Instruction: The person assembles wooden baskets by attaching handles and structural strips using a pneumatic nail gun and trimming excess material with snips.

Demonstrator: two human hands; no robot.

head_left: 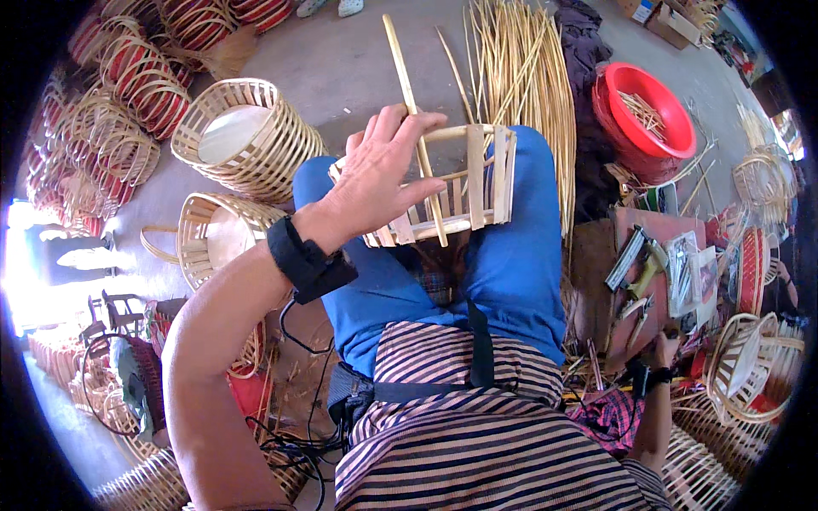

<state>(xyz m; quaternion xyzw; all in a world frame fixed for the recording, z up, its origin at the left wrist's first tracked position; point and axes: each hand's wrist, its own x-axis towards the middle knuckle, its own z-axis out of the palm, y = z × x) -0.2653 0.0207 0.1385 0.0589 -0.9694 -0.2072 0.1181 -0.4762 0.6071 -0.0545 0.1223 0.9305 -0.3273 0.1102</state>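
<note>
No words, numbers or signs can be read; a small blue-and-white patch [639, 10] is noted by the cardboard box [674, 27] at upper right, too small to be made out; on the clear packet [681, 271] and pale sheet [706, 277] lying at right, no lettering can be discerned

Top [511, 434]: dark-and-light stripes | Trousers [524, 255]: plain blue | Left wrist: black wristband [291, 243], block-shaped module [331, 277] | Right wrist: black band [659, 376] | Waist: black belt [426, 393], vertical strap [481, 345], dark pouch [349, 394], black cables [317, 443]
</note>
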